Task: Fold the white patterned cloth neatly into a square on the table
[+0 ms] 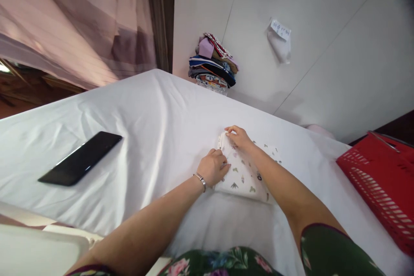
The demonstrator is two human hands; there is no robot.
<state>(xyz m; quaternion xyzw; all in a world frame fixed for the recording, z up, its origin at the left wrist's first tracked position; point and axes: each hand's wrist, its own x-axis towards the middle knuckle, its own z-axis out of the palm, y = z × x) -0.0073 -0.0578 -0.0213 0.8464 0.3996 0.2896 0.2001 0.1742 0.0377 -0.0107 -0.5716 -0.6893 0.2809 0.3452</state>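
Observation:
A folded white cloth (pixel 244 180) with small green, grey and pink motifs lies on a white-sheeted surface (pixel 181 146) in front of me. My left hand (pixel 213 167), with a bracelet at the wrist, has its fingers curled closed on the cloth's left edge. At the far left corner my right hand (pixel 239 138) pinches the fabric between thumb and fingers. Part of the cloth is hidden under my right forearm. Whether it is a garment or a plain piece of fabric I cannot tell.
A black tablet-like slab (pixel 80 158) lies to the left. Several folded clothes (pixel 213 62) are stacked beyond the far edge, near a plastic packet with a label (pixel 280 41). A red basket (pixel 378 177) stands at the right, and a pink curtain (pixel 80 21) hangs at upper left.

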